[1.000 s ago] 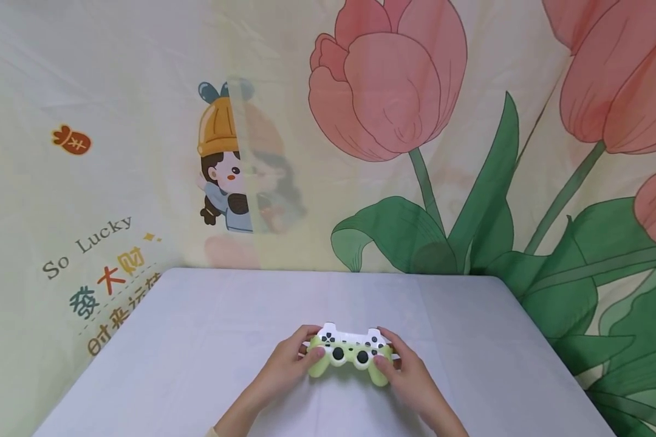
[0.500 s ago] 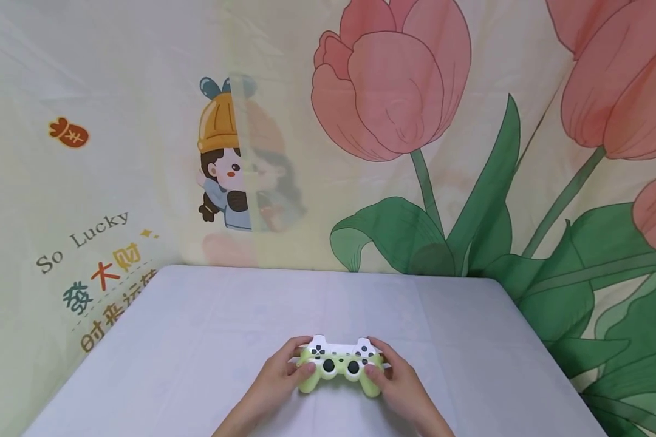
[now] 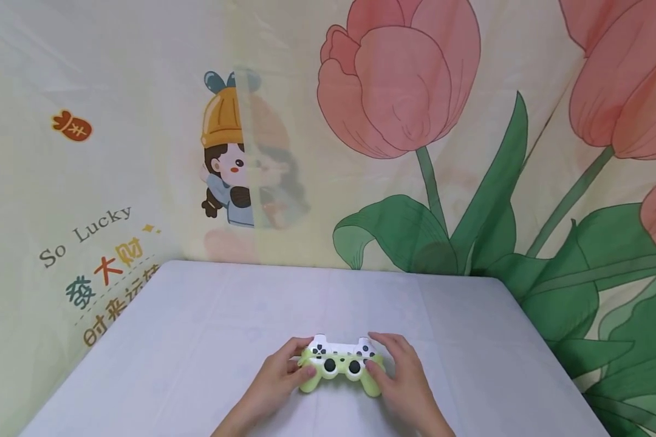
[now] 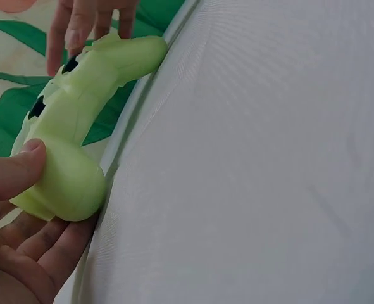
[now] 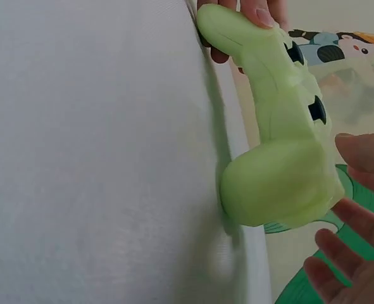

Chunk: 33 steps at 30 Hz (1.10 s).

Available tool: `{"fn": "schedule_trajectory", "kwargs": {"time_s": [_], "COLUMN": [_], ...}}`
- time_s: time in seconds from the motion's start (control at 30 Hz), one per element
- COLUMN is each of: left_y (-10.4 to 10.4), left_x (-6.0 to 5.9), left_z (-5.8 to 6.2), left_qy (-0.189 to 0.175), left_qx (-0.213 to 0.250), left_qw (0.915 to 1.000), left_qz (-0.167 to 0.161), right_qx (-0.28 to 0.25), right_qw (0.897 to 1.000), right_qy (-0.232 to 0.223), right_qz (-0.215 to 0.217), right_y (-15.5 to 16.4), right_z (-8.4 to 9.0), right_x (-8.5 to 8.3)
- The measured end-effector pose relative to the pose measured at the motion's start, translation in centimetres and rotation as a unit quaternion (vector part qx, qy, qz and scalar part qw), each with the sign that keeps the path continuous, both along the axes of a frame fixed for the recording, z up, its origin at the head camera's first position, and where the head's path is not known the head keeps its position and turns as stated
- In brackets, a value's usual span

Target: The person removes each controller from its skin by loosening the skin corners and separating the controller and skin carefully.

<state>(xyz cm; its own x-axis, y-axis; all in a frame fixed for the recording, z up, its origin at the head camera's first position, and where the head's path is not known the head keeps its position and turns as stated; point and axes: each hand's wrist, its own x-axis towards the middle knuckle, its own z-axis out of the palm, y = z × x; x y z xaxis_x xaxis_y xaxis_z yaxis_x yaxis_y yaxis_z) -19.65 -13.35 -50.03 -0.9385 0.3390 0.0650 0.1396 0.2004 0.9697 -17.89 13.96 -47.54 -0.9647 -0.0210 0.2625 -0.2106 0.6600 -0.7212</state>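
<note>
A game controller (image 3: pixel 340 362), white along its far edge and pale green on its two handles, sits near the front edge of the grey tabletop (image 3: pixel 197 340), roughly at its middle from left to right. The left hand (image 3: pixel 276 379) grasps the left handle: the left wrist view shows the thumb (image 4: pixel 16 168) pressed on top of the green handle (image 4: pixel 66 183) and the other fingers (image 4: pixel 38 244) curled beneath it. The right hand (image 3: pixel 401 382) is at the right handle, but its fingers are released: in the right wrist view they (image 5: pixel 354 221) are spread and straight just beside the handle (image 5: pixel 281 180), with a gap showing between them and the plastic, and the head view shows the index finger stretched along the controller's far right corner. Whether any part of that hand touches the controller cannot be told for certain. The controller's underside lies against the tabletop in both wrist views. Behind the tabletop hangs a cloth backdrop (image 3: pixel 115 91) printed with pink tulips (image 3: pixel 399 79), green leaves, a cartoon girl in a yellow hat (image 3: pixel 229 164) and the words "So Lucky"
</note>
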Motion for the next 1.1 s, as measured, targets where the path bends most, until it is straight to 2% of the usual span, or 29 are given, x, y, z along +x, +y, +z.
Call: {"fn": "schedule_trajectory", "kwargs": {"time_s": [0.13,0.33,0.63,0.73,0.9,1.1], "left_y": [-0.3,-0.4,-0.1,-0.1,-0.1,-0.1], "left_x": [0.0,-0.1,-0.2,-0.2,-0.2,-0.2], "left_z": [-0.1,-0.1,0.1,0.1,0.0,-0.1], "left_qy": [0.005,0.009,0.016,0.021,0.035,0.051], "left_qx": [-0.014,-0.013,-0.008,-0.008,-0.028,-0.048], "left_qw": [0.9999,0.9999,0.9998,0.9997,0.9989,0.9973], "left_qz": [0.007,0.002,-0.006,-0.008,-0.013,-0.021], "right_qx": [0.023,0.063,0.054,0.05,0.065,0.084], "right_qw": [0.999,0.997,0.997,0.998,0.997,0.994], "right_qy": [0.025,0.015,-0.051,-0.027,0.047,0.077], "right_qz": [0.02,0.04,0.01,0.008,0.011,0.003], "right_y": [-0.8,-1.4,-1.9,-2.1,-2.2,-2.4], "right_z": [0.8,1.2,2.3,2.3,1.7,1.1], "right_x": [-0.3,-0.7,-0.6,-0.6,-0.6,-0.6]}}
